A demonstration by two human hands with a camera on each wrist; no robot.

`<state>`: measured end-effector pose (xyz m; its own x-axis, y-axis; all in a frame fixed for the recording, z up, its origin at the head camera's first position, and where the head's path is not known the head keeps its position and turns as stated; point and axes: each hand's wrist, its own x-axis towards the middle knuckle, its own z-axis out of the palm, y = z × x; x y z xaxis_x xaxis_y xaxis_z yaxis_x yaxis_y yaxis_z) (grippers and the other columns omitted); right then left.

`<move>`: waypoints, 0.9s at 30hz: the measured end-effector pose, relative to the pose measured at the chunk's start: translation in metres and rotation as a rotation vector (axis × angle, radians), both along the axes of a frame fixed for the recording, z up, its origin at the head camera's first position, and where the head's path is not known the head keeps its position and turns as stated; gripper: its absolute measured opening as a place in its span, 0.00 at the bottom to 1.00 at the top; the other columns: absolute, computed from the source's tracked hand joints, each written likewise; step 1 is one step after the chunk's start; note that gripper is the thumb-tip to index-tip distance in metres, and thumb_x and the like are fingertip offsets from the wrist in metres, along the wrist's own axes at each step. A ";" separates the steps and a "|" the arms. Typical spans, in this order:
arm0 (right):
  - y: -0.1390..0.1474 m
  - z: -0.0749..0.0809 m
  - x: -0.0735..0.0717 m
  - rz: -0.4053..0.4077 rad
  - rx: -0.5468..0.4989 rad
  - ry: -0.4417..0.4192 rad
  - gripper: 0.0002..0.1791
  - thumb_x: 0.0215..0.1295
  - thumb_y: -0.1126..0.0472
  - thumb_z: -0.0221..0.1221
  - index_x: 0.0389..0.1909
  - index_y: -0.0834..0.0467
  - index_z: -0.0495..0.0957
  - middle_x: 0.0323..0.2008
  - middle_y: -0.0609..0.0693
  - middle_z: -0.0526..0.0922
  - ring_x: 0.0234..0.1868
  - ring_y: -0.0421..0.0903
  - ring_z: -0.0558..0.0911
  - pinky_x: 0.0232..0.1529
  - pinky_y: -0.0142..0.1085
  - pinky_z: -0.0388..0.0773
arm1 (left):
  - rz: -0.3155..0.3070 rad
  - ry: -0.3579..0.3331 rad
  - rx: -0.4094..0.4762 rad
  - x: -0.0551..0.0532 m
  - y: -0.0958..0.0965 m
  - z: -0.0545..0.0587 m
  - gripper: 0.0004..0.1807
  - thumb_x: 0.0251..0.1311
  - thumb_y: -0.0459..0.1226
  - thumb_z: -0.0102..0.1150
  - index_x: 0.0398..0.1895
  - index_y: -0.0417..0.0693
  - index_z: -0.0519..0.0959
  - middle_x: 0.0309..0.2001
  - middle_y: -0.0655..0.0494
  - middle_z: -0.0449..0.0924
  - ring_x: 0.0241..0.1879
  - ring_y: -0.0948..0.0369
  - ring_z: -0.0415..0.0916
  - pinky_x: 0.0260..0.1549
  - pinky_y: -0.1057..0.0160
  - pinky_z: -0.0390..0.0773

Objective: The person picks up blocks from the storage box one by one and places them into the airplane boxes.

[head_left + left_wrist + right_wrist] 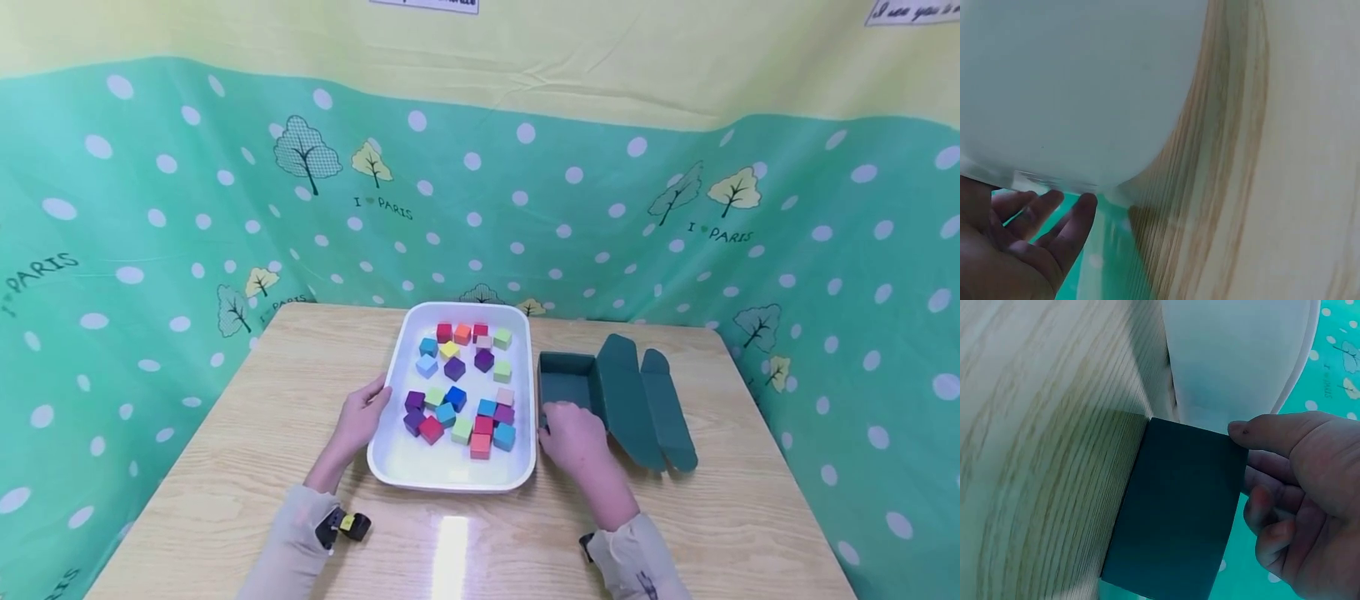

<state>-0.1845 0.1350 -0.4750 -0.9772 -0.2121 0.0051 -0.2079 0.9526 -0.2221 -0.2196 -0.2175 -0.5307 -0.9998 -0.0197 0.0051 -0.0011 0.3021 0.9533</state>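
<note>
A white tray (pixel 450 475) holding several coloured wooden cubes (pixel 454 368) sits mid-table. At its left side my left hand (pixel 362 419) grips the rim; in the left wrist view the fingers (pixel 1075 228) meet the edge from outside, and the thumb is mostly hidden by the tray. To the tray's right lies a dark green cardboard box (pixel 567 363) with its lid folded out to the right. My right hand (pixel 576 440) pinches the near left corner of this box, thumb (pixel 1266 432) on the outer wall and the other fingers curled behind the edge.
Two lid flaps (pixel 666 408) of the box spread across the right part of the wooden table (pixel 240 467). A green dotted curtain (pixel 480 208) hangs close behind the table and along both sides. The box stands right beside the tray.
</note>
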 end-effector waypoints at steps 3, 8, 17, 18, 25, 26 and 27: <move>-0.002 0.005 0.002 0.013 -0.011 -0.004 0.16 0.57 0.56 0.70 0.44 0.59 0.83 0.33 0.51 0.82 0.28 0.45 0.78 0.28 0.41 0.83 | 0.012 -0.023 -0.010 -0.001 -0.002 0.001 0.25 0.73 0.39 0.49 0.69 0.37 0.64 0.67 0.37 0.64 0.63 0.43 0.66 0.57 0.52 0.74; -0.010 0.036 -0.005 0.060 -0.010 0.008 0.16 0.57 0.58 0.70 0.46 0.59 0.83 0.32 0.51 0.82 0.26 0.44 0.75 0.26 0.36 0.80 | 0.022 -0.035 -0.046 -0.008 -0.001 0.002 0.27 0.72 0.41 0.50 0.68 0.35 0.64 0.61 0.34 0.69 0.61 0.42 0.66 0.61 0.47 0.70; -0.065 0.077 -0.076 0.112 -0.067 -0.084 0.11 0.60 0.59 0.67 0.42 0.56 0.82 0.35 0.48 0.83 0.29 0.43 0.78 0.33 0.34 0.81 | 0.049 0.000 -0.086 -0.012 0.001 0.000 0.26 0.70 0.40 0.53 0.67 0.37 0.67 0.52 0.39 0.75 0.49 0.46 0.76 0.46 0.56 0.81; -0.071 0.076 -0.085 0.110 -0.071 -0.104 0.09 0.59 0.60 0.67 0.40 0.56 0.81 0.32 0.48 0.82 0.29 0.43 0.78 0.34 0.34 0.81 | 0.051 -0.005 -0.084 -0.012 0.001 0.001 0.26 0.70 0.40 0.54 0.67 0.37 0.67 0.53 0.38 0.75 0.49 0.47 0.76 0.47 0.56 0.81; -0.101 0.052 -0.129 0.031 -0.106 -0.273 0.11 0.60 0.63 0.66 0.44 0.56 0.78 0.32 0.49 0.79 0.34 0.47 0.78 0.40 0.38 0.80 | -0.009 -0.054 -0.088 -0.017 0.001 0.011 0.28 0.69 0.35 0.53 0.69 0.34 0.63 0.61 0.33 0.70 0.56 0.42 0.73 0.52 0.52 0.79; -0.103 0.049 -0.132 0.008 -0.114 -0.286 0.14 0.60 0.64 0.66 0.47 0.56 0.78 0.34 0.50 0.79 0.36 0.47 0.78 0.41 0.38 0.80 | -0.022 -0.058 -0.085 -0.019 0.000 0.011 0.28 0.68 0.34 0.53 0.70 0.35 0.62 0.63 0.34 0.68 0.57 0.42 0.72 0.52 0.52 0.79; -0.104 0.045 -0.134 -0.016 -0.126 -0.292 0.16 0.60 0.65 0.66 0.49 0.56 0.77 0.35 0.50 0.79 0.37 0.48 0.77 0.41 0.39 0.80 | -0.032 -0.059 -0.079 -0.021 0.000 0.012 0.29 0.68 0.34 0.54 0.70 0.36 0.62 0.64 0.34 0.67 0.58 0.42 0.71 0.52 0.52 0.79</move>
